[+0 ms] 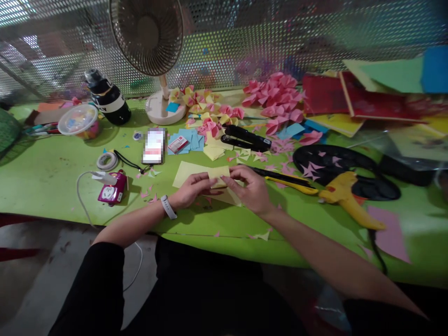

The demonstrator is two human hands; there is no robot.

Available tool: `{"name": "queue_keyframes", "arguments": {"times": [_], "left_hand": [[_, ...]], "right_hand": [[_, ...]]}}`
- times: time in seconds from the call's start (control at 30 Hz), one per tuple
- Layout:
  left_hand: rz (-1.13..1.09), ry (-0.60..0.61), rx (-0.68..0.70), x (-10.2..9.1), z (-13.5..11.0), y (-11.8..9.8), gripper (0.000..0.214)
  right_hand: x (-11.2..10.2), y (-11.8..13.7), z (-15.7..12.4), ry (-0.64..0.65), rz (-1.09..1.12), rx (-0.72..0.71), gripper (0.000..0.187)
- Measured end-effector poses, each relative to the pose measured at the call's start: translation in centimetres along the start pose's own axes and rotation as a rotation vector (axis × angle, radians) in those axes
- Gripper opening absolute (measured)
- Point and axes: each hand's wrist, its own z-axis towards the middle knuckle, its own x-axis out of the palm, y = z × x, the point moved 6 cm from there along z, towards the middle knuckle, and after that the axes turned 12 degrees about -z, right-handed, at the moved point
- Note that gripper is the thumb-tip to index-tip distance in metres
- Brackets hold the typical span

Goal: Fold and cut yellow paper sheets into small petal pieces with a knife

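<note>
A small yellow paper piece (219,173) is pinched between both hands over the green table (45,172). My left hand (192,189), with a white band on its wrist, grips the paper's left side. My right hand (251,186) closes on its right side, fingers curled. Under the hands lie larger yellow paper sheets (187,172).
A yellow glue gun (345,196) and a yellow-handled cutter (290,181) lie right of my hands. Behind are a black stapler (245,137), a phone (154,146), blue paper squares (191,140), pink and yellow folded paper pieces (276,98), a fan (150,46), a black bottle (108,98), a tape roll (107,161) and a pink charger (112,189).
</note>
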Motion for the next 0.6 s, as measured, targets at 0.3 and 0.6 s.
{"name": "queue_keyframes", "arguments": {"times": [0.3, 0.6], "left_hand": [[0.151, -0.024, 0.012, 0.3, -0.3, 0.0, 0.052], [0.16, -0.033, -0.004, 0.7, -0.5, -0.1, 0.057]], "right_hand": [[0.3, 0.1, -0.2, 0.03, 0.183, 0.066, 0.039], [0.7, -1.3, -0.2, 0.023, 0.484, 0.296, 0.043]]}}
